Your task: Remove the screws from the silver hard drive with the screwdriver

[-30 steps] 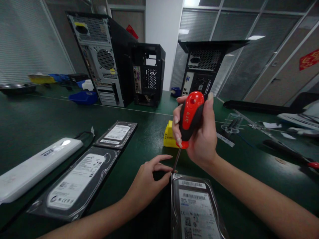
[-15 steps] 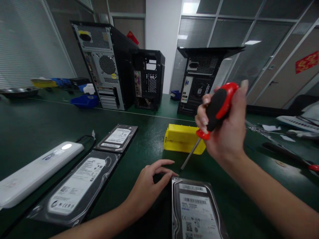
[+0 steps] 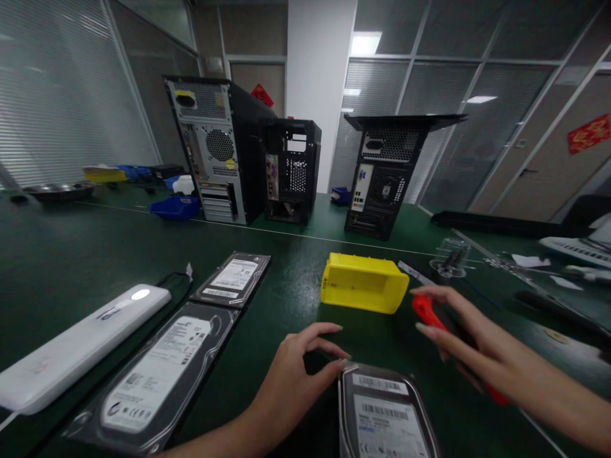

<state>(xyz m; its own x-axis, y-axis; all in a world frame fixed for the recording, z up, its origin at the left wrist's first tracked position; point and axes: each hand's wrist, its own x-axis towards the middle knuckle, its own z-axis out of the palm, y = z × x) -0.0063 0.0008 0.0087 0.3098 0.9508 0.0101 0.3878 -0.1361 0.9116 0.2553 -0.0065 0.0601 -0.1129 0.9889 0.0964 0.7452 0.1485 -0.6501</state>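
A silver-and-black hard drive [image 3: 387, 407] with white labels lies flat at the bottom of the view, its near part cut off. My left hand [image 3: 305, 372] rests at its far left corner, thumb and middle finger drawn together against it. Low over the table, right of the drive, my right hand [image 3: 482, 346] grips a red-and-black screwdriver [image 3: 432, 313] by its handle. The handle's red butt points toward the yellow bin [image 3: 363, 286]; the shaft is hidden.
Two hard drives, one nearer [image 3: 157, 375] and one farther [image 3: 233, 280], lie left beside a white power strip [image 3: 86, 346]. Black computer cases [image 3: 219, 146] stand at the back. A clear cup [image 3: 450, 257] and loose tools sit to the right; a blue bin [image 3: 175, 208] is back left.
My right hand has come down and to the right, turning the screwdriver so its shaft no longer shows. My left hand stays at the drive's corner. The view has tilted slightly up.
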